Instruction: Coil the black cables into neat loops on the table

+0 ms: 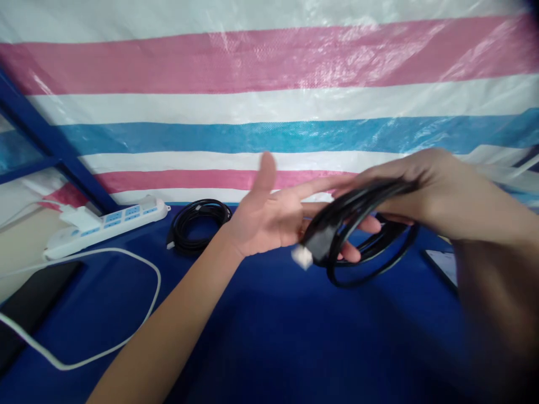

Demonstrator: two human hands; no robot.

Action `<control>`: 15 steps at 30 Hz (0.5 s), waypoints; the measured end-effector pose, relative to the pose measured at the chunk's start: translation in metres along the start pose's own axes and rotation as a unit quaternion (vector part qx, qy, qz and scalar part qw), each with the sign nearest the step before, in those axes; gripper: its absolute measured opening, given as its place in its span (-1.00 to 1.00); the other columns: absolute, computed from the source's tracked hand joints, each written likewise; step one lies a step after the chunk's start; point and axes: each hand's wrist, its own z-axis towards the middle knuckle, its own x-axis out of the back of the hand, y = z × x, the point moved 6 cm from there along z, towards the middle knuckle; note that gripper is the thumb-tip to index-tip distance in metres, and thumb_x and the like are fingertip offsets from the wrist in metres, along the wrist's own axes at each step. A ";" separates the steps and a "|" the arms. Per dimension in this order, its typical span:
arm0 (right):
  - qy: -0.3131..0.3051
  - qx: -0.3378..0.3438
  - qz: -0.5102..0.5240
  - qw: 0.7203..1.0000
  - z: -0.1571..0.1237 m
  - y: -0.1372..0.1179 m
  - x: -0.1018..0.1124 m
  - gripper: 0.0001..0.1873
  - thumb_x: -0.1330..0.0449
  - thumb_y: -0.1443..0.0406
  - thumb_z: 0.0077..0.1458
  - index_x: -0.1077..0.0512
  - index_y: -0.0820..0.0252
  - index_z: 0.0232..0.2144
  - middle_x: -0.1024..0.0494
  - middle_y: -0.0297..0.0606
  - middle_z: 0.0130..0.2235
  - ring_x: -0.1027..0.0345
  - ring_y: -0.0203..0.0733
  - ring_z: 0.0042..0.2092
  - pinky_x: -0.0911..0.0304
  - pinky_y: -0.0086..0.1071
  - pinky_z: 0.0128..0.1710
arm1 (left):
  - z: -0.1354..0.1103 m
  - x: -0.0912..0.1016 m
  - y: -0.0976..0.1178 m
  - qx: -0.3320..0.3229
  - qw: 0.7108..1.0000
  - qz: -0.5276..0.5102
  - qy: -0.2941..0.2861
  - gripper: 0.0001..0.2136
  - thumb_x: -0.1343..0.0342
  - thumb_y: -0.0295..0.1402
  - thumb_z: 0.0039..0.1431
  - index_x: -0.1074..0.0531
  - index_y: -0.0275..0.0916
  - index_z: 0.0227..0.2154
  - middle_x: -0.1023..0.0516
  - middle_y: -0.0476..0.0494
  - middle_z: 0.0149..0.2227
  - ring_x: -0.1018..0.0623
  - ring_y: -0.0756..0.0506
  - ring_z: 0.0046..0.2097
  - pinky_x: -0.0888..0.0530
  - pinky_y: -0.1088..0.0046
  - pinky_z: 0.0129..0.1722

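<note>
While the left hand (269, 216) lies open-palmed, the right hand (425, 188) clasps a coiled black cable (337, 221).

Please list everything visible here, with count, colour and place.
held cable coil: one, black with white plug end, in the air, centre right.
second cable coil: one, black, lying at the back, centre left.
power strip: one, white with blue sockets, back left.
loose cord: one, white, looped on the left.
flat device: one, black, far left.
table cover: one, dark blue, below.
striped sheet: one, pink, white and blue, behind.
left hand: one, open, palm up, centre.
right hand: one, closed on the held cable coil.
</note>
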 end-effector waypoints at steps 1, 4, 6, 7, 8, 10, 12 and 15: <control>-0.058 0.024 -0.041 0.997 0.000 -0.004 -0.009 -0.80 -0.17 0.42 0.00 -0.60 0.16 -0.40 -0.55 -0.37 -0.49 -0.36 -0.35 -0.51 -0.17 -0.50 -0.54 | 0.001 0.000 -0.005 0.030 0.999 0.031 0.008 -0.37 -0.01 0.17 0.00 -0.30 -0.15 0.02 -0.56 -0.16 -0.23 -0.59 -0.13 -0.32 -0.47 0.31 -0.27; -0.137 0.046 -0.147 0.978 0.000 -0.011 -0.036 -0.71 -0.09 0.49 -0.02 -0.59 0.14 -0.41 -0.58 -0.42 -0.45 -0.41 -0.34 -0.48 -0.20 -0.51 -0.49 | 0.002 0.006 -0.015 0.097 0.973 0.194 0.082 -0.65 -0.16 -0.16 0.06 -0.34 -0.22 -0.14 -0.46 -0.03 -0.45 -0.46 0.02 -0.51 -0.39 0.47 -0.46; -0.113 0.046 -0.223 0.967 0.005 -0.011 -0.046 -0.69 -0.08 0.53 -0.11 -0.58 0.20 -0.40 -0.57 -0.39 -0.48 -0.37 -0.33 -0.52 -0.13 -0.49 -0.53 | 0.001 0.011 -0.016 0.112 0.937 0.297 0.145 -0.78 -0.17 -0.38 0.01 -0.34 -0.25 -0.26 -0.37 0.04 -0.50 -0.34 0.10 -0.58 -0.28 0.53 -0.57; -0.096 0.048 -0.252 0.962 0.007 -0.010 -0.048 -0.69 -0.07 0.54 -0.14 -0.56 0.23 -0.41 -0.56 -0.37 -0.49 -0.35 -0.32 -0.52 -0.10 -0.48 -0.53 | 0.001 0.013 -0.013 0.107 0.918 0.338 0.177 -0.80 -0.15 -0.43 -0.01 -0.34 -0.24 -0.27 -0.35 0.05 -0.50 -0.29 0.12 -0.60 -0.23 0.54 -0.60; -0.080 0.050 -0.266 0.959 0.008 -0.009 -0.049 -0.70 -0.06 0.54 -0.15 -0.55 0.26 -0.41 -0.55 -0.35 -0.49 -0.34 -0.31 -0.52 -0.09 -0.47 -0.52 | 0.000 0.015 -0.010 0.093 0.901 0.372 0.203 -0.79 -0.11 -0.47 -0.01 -0.36 -0.23 -0.25 -0.34 0.06 -0.50 -0.26 0.12 -0.61 -0.19 0.54 -0.61; -0.047 0.054 -0.242 0.968 0.011 -0.006 -0.045 -0.75 -0.07 0.50 -0.09 -0.53 0.28 -0.41 -0.53 -0.32 -0.47 -0.31 -0.31 -0.50 -0.08 -0.46 -0.51 | -0.001 0.018 0.002 0.042 0.868 0.424 0.255 -0.72 -0.06 -0.49 0.01 -0.40 -0.21 -0.16 -0.41 0.02 -0.46 -0.30 0.10 -0.57 -0.19 0.53 -0.59; -0.025 0.058 -0.182 0.981 0.013 -0.005 -0.040 -0.79 -0.08 0.40 0.04 -0.52 0.28 -0.35 -0.50 -0.33 -0.47 -0.23 -0.34 -0.52 -0.08 -0.46 -0.52 | -0.003 0.020 0.015 -0.024 0.838 0.459 0.296 -0.68 -0.05 -0.51 0.01 -0.43 -0.22 -0.13 -0.51 -0.06 -0.35 -0.43 0.03 -0.42 -0.30 0.51 -0.46; 0.029 0.068 -0.154 0.985 0.014 -0.007 -0.034 -0.78 -0.09 0.31 0.12 -0.51 0.27 -0.26 -0.43 -0.36 -0.50 -0.14 -0.37 -0.55 -0.06 -0.47 -0.55 | -0.009 0.021 0.031 -0.085 0.798 0.483 0.350 -0.73 -0.07 -0.49 0.03 -0.46 -0.25 -0.17 -0.55 -0.10 -0.18 -0.50 -0.03 -0.21 -0.38 0.47 -0.26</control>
